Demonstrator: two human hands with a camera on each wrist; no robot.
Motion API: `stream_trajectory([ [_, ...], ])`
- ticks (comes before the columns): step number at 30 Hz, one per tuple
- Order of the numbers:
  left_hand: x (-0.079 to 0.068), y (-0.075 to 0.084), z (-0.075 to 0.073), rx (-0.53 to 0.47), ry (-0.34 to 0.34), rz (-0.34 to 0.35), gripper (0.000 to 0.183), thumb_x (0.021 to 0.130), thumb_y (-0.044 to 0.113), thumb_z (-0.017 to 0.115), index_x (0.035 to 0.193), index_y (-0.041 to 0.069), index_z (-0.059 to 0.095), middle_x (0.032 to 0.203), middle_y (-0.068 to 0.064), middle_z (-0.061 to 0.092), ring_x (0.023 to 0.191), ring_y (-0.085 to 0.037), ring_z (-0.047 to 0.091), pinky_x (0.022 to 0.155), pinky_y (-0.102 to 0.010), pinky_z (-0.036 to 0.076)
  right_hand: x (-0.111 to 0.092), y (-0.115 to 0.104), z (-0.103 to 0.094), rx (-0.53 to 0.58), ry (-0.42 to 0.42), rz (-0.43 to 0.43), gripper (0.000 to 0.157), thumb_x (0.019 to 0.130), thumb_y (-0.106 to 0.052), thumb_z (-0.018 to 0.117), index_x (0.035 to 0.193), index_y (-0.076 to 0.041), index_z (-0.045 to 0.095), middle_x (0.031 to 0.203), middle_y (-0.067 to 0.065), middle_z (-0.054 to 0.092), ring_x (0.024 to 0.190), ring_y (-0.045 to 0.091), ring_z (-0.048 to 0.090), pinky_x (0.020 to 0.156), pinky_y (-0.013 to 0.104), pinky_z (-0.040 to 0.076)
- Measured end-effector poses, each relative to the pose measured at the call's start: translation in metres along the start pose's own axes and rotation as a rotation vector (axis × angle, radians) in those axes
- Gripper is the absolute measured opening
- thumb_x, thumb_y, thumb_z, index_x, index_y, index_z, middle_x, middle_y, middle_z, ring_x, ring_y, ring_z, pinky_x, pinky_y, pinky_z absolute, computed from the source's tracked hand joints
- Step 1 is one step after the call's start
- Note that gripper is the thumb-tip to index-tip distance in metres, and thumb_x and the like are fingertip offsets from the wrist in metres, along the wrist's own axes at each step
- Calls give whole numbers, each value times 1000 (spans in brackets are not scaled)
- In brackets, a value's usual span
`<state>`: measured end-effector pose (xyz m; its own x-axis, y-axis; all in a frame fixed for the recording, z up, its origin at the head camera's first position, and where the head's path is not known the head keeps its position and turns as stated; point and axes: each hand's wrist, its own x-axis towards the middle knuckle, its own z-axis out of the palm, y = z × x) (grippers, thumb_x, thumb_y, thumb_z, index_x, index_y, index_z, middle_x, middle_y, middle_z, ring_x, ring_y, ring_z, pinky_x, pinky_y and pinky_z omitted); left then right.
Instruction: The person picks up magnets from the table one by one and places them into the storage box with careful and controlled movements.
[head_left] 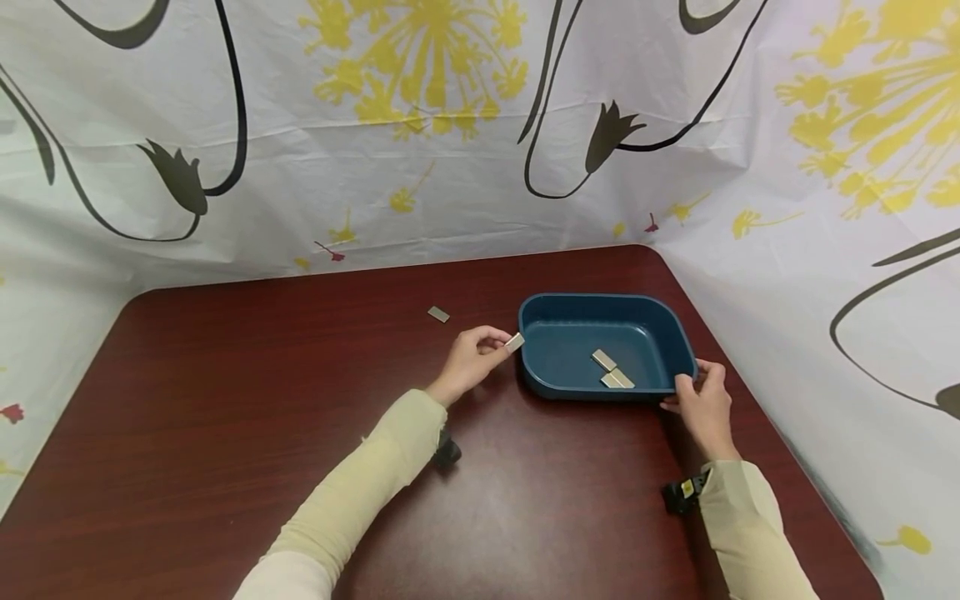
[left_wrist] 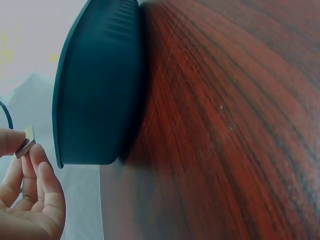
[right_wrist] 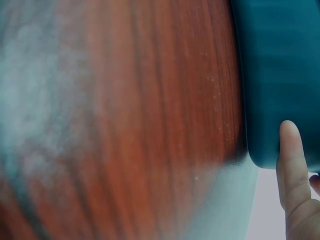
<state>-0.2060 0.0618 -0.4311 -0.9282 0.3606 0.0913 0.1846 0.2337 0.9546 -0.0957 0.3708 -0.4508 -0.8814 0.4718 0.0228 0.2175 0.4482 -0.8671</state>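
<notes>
My left hand (head_left: 471, 360) pinches a small flat silvery rectangular block (head_left: 514, 342) between thumb and fingertips, right at the left rim of a blue plastic tub (head_left: 555, 394). The left wrist view shows the held block (left_wrist: 26, 146) edge-on, close beside the tub's outer wall (left_wrist: 95, 90). At the tub's near right corner, my right hand (head_left: 705, 410) grips the rim, thumb on top. One finger (right_wrist: 294, 160) lies against the outer wall in the right wrist view. Inside the tub, three similar blocks (head_left: 603, 360) lie close together near the front wall.
Another small silvery block (head_left: 438, 314) lies on the dark red wooden table (head_left: 247, 400), left of the tub and beyond my left hand. A white patterned cloth (head_left: 450, 200) hangs behind the table and along its right side.
</notes>
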Motion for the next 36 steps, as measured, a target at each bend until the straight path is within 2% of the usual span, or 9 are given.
stream_trajectory([
  [8,1,12,6,1,-49,-5,17,82,15,64,95,4,64,86,-7,60,72,-16,57,63,-23,47,0,-1,-1,5,8,-8,41,89,-15,32,126,1,24,111,22,39,55,5,57,53,24,51],
  [11,3,13,10,-3,-51,19,17,82,13,63,95,3,64,85,-8,59,72,-16,57,63,-23,47,0,-1,0,3,15,-11,41,88,-15,32,125,1,25,110,22,40,54,4,57,52,23,50],
  [13,6,9,13,-4,-56,21,17,82,14,63,96,4,64,85,-7,59,71,-15,57,62,-22,47,0,-1,0,4,17,-14,41,88,-14,32,125,2,25,109,22,40,54,4,57,52,24,50],
  [19,7,14,18,-13,-74,21,17,82,14,63,95,3,64,84,-7,59,72,-16,56,63,-21,46,0,-1,-1,4,5,-12,41,89,-15,31,125,1,24,111,23,39,54,3,57,52,24,51],
  [26,8,22,24,-37,-95,41,17,82,6,62,96,-4,62,88,-17,59,77,-28,56,66,-25,47,0,-1,-1,1,-4,-9,41,89,-16,32,126,1,24,112,23,39,56,4,57,52,23,50],
  [32,12,24,31,-27,-88,30,18,82,12,63,97,2,63,88,-9,59,76,-17,56,66,-19,46,1,0,-1,-7,-5,-12,42,89,-16,32,126,1,24,111,24,40,55,4,57,52,22,50],
  [36,14,27,37,-36,-90,27,18,81,13,64,97,3,63,87,-8,59,74,-16,56,66,-20,47,1,1,0,1,-6,-11,42,89,-16,32,126,1,24,110,23,39,55,4,57,52,23,50],
])
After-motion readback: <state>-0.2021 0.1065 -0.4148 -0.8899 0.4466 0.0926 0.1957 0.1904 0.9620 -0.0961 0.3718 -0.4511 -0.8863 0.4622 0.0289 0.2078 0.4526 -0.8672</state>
